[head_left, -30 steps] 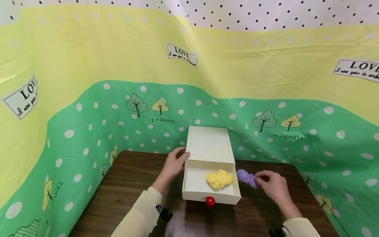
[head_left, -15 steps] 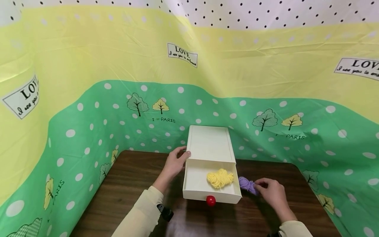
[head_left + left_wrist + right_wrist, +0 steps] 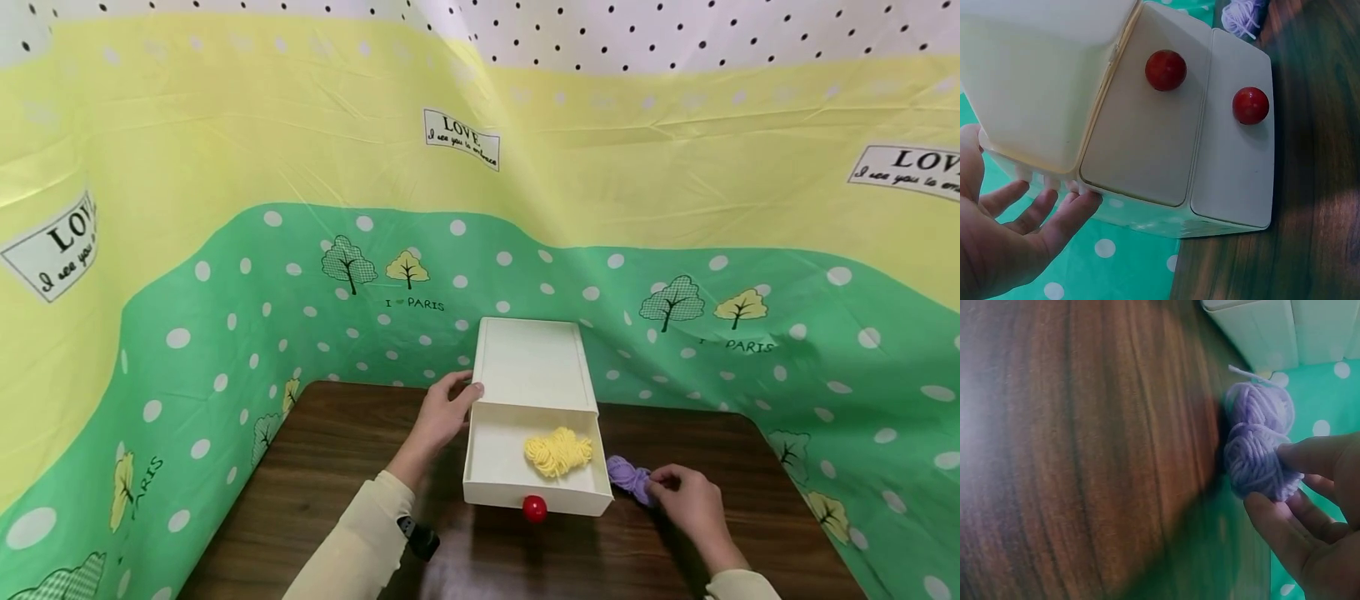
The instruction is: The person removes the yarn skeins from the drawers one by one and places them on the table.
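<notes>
My right hand [image 3: 693, 502] pinches a small skein of purple yarn [image 3: 628, 479] between thumb and fingers, just right of a pulled-out drawer [image 3: 495, 450]. In the right wrist view the yarn [image 3: 1260, 440] has a loose end, and its far end points toward the cabinet. My left hand [image 3: 442, 412] rests against the left side of the white drawer cabinet [image 3: 532, 362], its thumb at the top edge. Seen from the left wrist, the fingers [image 3: 1063, 219] lie along the cabinet's side. A yellow yarn skein [image 3: 558, 452] lies inside the drawer, whose front has a red knob [image 3: 535, 509].
Two lower drawers with red knobs [image 3: 1165, 70] are closed beneath the pulled-out one. The cabinet stands at the back of a dark wooden table [image 3: 337, 450]. A green and yellow printed cloth [image 3: 225, 275] hangs behind and at the sides.
My right hand has moved the purple yarn a little toward me, along the drawer's right side. The left hand, cabinet and yellow yarn have stayed in place.
</notes>
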`<state>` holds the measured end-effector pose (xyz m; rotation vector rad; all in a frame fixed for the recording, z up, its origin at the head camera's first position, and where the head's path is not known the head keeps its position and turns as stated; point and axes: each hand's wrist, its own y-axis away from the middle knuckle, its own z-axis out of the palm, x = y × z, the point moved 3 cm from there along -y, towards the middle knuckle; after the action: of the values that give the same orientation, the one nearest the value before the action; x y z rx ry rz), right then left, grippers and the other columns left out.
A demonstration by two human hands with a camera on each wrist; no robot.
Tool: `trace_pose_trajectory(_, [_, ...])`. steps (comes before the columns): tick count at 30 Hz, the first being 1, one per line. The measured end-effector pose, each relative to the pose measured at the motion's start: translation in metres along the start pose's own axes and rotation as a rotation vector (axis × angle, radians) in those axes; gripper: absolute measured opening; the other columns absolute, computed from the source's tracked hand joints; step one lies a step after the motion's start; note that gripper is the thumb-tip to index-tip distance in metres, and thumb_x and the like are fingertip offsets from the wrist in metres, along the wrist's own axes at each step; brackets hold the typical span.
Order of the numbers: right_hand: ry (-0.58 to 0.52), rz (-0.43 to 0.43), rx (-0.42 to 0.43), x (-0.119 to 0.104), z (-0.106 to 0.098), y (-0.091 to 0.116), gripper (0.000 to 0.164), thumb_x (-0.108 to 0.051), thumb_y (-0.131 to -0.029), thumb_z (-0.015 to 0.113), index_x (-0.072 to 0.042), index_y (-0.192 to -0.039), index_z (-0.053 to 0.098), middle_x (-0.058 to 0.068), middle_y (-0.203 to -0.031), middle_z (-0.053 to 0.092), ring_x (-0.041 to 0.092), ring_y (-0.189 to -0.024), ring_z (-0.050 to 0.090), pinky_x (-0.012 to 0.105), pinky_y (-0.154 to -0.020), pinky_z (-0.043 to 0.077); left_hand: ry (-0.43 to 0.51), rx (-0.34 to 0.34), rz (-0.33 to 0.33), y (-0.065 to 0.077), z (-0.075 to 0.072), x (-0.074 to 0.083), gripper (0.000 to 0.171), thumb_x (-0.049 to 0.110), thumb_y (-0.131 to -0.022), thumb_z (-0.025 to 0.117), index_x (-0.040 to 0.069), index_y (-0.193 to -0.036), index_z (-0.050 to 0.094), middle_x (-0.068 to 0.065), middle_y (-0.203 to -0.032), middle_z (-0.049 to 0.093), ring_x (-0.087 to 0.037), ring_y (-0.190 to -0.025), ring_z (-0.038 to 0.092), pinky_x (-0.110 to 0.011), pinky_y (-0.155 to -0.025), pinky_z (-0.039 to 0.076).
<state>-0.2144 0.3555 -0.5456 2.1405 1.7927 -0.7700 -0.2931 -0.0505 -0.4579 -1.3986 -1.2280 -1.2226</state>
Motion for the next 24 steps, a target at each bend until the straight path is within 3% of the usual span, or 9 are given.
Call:
trace_pose_trajectory(3, [-0.003,0.020,-0.031,0.002,0.001,0.001,0.010,-0.022,-0.085,0.079,-0.013,-0.088,0.076,0.005,-0.084,0.073,0.022,-0.075,0.063,0.038,-0.065,0.046,-0.008,0.001,-0.005,0.000,0.000,0.001,0.055,0.040,-0.102,0.063,0.010,-0.146,0.054,-0.018,-0.129,0.061,-0.028,-0.101,0.071,-0.047,-0.084,0.062])
trace_pose_trajectory(11, [-0.009,0.018,-0.059,0.003,-0.001,0.001,0.015,-0.025,-0.086,0.081,-0.012,-0.092,0.076,0.003,-0.085,0.072,0.018,-0.076,0.061,0.035,-0.064,0.046,0.006,0.001,-0.009,-0.002,0.000,0.000,0.054,0.042,-0.101,0.064,0.012,-0.145,0.056,-0.017,-0.130,0.061,-0.028,-0.103,0.070,-0.048,-0.085,0.062])
trace_pose_trajectory(24, [0.007,-0.134,-0.015,-0.029,-0.029,-0.002,0.026,-0.023,-0.084,0.085,-0.009,-0.104,0.077,0.005,-0.090,0.068,0.018,-0.078,0.059,0.034,-0.064,0.047,0.006,-0.003,-0.010,0.000,-0.002,0.000,0.055,0.042,-0.101,0.064,0.011,-0.146,0.055,-0.017,-0.131,0.060,-0.028,-0.103,0.070,-0.049,-0.087,0.061])
